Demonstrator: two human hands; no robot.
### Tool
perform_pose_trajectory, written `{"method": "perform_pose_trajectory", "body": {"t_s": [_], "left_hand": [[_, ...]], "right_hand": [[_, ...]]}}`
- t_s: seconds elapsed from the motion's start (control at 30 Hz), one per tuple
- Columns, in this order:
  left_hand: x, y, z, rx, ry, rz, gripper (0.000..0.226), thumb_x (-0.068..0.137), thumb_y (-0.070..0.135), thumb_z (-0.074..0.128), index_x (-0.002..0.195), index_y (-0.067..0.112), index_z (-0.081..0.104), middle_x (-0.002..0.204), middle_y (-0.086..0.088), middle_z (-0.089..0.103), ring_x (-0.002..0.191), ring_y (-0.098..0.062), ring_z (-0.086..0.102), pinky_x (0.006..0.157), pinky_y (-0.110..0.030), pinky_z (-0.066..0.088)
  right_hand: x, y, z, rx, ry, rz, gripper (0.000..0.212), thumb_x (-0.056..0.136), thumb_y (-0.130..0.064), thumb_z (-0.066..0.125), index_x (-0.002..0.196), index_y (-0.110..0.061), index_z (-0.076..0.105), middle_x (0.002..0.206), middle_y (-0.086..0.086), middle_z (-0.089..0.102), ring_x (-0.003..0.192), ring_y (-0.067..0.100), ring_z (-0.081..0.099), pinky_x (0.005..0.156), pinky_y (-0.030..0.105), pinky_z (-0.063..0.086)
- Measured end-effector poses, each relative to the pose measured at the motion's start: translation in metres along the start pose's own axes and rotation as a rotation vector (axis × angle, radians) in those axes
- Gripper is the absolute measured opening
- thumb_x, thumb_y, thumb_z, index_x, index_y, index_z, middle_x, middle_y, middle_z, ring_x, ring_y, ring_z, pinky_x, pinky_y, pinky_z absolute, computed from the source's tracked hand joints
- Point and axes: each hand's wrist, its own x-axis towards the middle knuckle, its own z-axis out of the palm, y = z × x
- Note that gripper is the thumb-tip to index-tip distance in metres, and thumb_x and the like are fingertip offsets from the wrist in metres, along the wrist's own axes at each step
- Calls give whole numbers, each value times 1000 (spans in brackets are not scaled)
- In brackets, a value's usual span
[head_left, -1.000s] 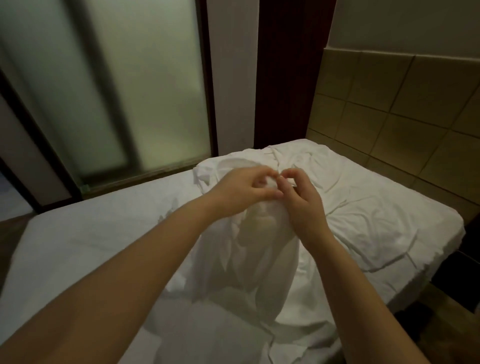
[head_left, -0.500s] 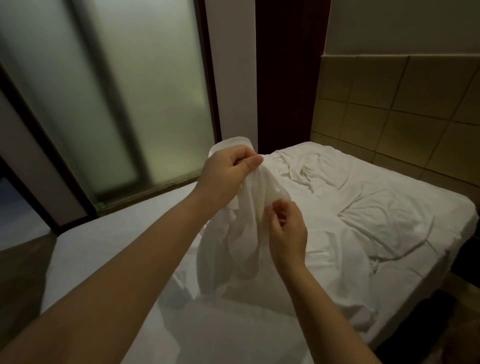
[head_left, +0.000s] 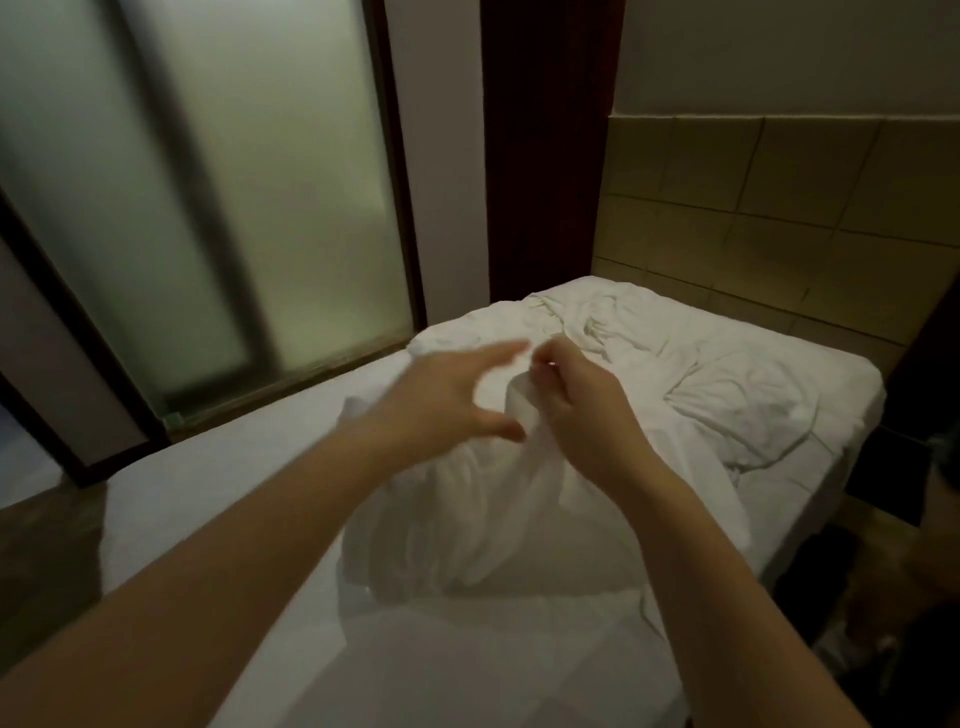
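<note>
Bedsheet (head_left: 467, 509), pinched by the right hand (head_left: 587, 415), is seemingly being regripped; a fresh hold by the spread, empty left hand (head_left: 441, 410) is likely needed next.

both arms extended, left grip (head_left: 457, 402) fingers spread, right grip (head_left: 584, 410) pinching

R hand (head_left: 587, 415) pinching white cloth (head_left: 467, 509) over bed (head_left: 208, 488), L hand (head_left: 441, 410) spread beside it, blurred, maybe not touching
</note>
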Motion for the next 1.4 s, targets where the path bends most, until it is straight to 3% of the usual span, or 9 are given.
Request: {"method": "perform_pose_trajectory", "body": {"t_s": [0.1,0.27,0.47,0.63,0.73,0.87,1.07,1.27,1.4], "left_hand": [[-3,16,34,-379,-212,-52,6,88,23,62,84,23,67,75,14,62,65,2,55,68,-17,44],[0,-17,2,-1194,75,-316,23,95,17,48,83,11,66,65,3,69,60,-8,64,60,-21,54],[0,-3,8,-606,48,-231,21,92,27,56,75,26,68,61,18,64,55,6,56,59,-11,48],[2,9,6,-424,-53,-216,21,90,32,57,73,31,68,63,25,64,61,12,57,61,-10,41],[1,12,3,-413,-66,-220,24,91,29,55,70,33,66,59,27,62,59,13,56,59,-5,40],[-1,7,6,-261,120,-193,28,92,30,54,66,29,64,57,21,56,56,6,50,58,-10,38],[-2,-21,7,-448,529,-411,33,94,27,53,62,26,61,56,12,53,62,-12,48,62,-27,38],[8,2,41,-1,398,-413,52,78,32,73,127,24,56,115,11,60,106,-14,55,90,-22,39],[26,67,112,-525,-105,-210,15,81,20,70,93,26,62,79,14,61,68,1,56,59,-7,42]], "right_hand": [[-18,5,-19,84,52,3,12,97,-13,46,87,-19,50,73,-14,50,63,0,45,58,11,36],[-68,66,-30,287,-72,321,27,86,-4,63,63,-15,57,43,-11,44,41,0,37,46,12,28],[-44,64,12,212,-110,220,37,76,-32,76,103,-35,50,90,-10,54,74,2,52,65,12,41],[-24,78,15,147,-1,167,16,87,-17,64,85,-28,52,90,-8,57,85,13,54,70,22,39],[-21,85,2,262,-332,265,21,87,-21,66,99,-29,51,96,-2,65,85,13,61,68,17,47],[-16,97,-9,115,-453,237,16,78,-23,74,86,-12,65,80,8,65,75,21,59,72,39,49],[-17,130,-52,274,-439,395,28,79,-15,73,53,-19,64,56,-1,52,56,7,47,63,25,35],[4,102,-46,50,-191,124,36,96,-19,50,61,-19,43,59,-6,45,56,4,41,56,21,30],[10,78,-71,5,-191,14,25,95,-27,52,73,-17,60,66,-8,57,59,2,49,57,14,36]]}}
